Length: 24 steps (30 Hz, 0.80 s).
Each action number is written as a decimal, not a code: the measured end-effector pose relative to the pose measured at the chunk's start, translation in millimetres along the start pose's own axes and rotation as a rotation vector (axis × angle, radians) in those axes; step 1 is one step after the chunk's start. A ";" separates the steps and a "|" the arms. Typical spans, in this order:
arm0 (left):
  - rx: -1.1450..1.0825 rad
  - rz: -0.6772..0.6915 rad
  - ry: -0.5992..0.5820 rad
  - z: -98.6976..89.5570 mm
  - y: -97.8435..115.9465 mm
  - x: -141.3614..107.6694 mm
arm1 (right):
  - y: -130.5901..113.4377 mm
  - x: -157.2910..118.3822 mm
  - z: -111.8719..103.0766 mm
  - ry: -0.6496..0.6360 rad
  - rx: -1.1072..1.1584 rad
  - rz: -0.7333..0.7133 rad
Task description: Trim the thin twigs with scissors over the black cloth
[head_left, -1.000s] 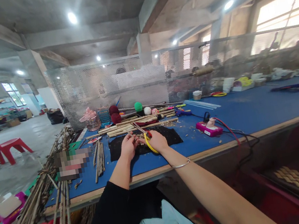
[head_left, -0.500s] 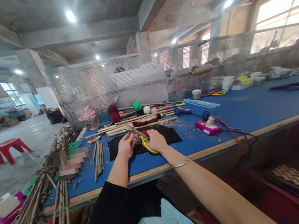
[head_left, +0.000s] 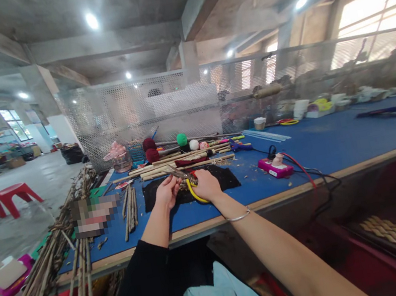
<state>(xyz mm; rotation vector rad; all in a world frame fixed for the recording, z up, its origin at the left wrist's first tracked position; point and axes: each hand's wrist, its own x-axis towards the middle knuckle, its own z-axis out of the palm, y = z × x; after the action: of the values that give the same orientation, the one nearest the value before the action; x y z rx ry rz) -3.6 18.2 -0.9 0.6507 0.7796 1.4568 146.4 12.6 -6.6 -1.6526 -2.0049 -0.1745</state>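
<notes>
My right hand (head_left: 206, 185) is closed round the yellow handles of a pair of scissors (head_left: 197, 194), whose metal blades reach up and left towards my other hand. Fingers pinched together, my left hand (head_left: 167, 192) is at the blades; what it holds, if anything, is too small to make out. Both hands are over a black cloth (head_left: 226, 177) on the blue table (head_left: 328, 145). Small brown bits lie on the cloth between them. Just beyond lie pale wooden sticks (head_left: 152, 174) and a dark red piece of material (head_left: 190, 161).
Short twigs (head_left: 130, 208) lie left of the cloth, and a long bundle of branches (head_left: 45, 261) overhangs the table's left edge. Yarn balls (head_left: 152, 155) stand behind. To the right are a blue glue gun (head_left: 239, 146) and a pink power strip (head_left: 275, 168) with trailing cables.
Hardly anything differs. Both hands keep their places over the black cloth, and the scissor blades have shifted only very slightly.
</notes>
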 end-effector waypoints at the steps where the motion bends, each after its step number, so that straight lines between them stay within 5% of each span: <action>1: -0.011 -0.003 0.002 -0.2 -0.1 0.5 | 0.0 0.0 0.0 -0.002 0.001 0.006; 16: -0.170 -0.041 0.132 -2.6 7.2 3.5 | 5.0 1.7 4.5 0.013 0.006 0.041; 24: -0.159 -0.172 0.059 -1.8 9.4 0.7 | 2.2 0.7 1.1 -0.007 -0.024 0.010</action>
<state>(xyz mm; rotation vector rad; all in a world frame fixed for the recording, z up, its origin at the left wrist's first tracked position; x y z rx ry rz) -10.8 19.0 5.3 0.4115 0.7387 1.3689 148.0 14.2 -7.7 -1.6804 -2.0063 -0.1905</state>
